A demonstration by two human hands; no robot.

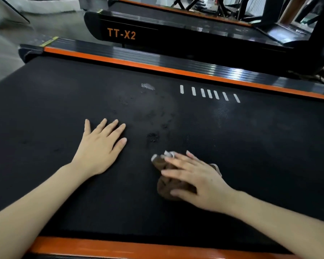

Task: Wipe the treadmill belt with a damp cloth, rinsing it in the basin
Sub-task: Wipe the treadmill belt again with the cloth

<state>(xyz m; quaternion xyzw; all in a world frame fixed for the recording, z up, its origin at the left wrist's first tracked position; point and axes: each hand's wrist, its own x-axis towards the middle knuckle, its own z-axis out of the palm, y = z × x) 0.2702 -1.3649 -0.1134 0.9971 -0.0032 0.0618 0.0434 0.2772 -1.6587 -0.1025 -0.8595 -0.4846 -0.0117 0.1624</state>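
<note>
I have my right hand (198,182) lying flat on top of a bunched-up brown cloth with a pale edge (166,185). My fingers are spread wide and push down on it, not curled around it. I think that is so the soft cloth rubs hard on the wide black treadmill belt (64,101) as I wipe. The cloth sits under my palm and pokes out past my fingertips and beside my thumb. My left hand (101,146) is flat on the belt too, off to the left of the cloth hand. Its fingers are straight and a little apart, and it holds nothing. I guess it props me up while I lean in. The belt looks rough, with tiny bumps like a net. Just ahead of my right fingertips are small dark wet-looking spots (152,137). Farther ahead are a pale scuffed patch (147,86) and a row of short white stripes (209,94). A smooth orange strip (157,66) runs along the far side of the belt, beyond both hands. Past it stands another black treadmill marked TT-X2 (157,34). I cannot see the basin, so rinsing would mean reaching somewhere out of view.
</note>
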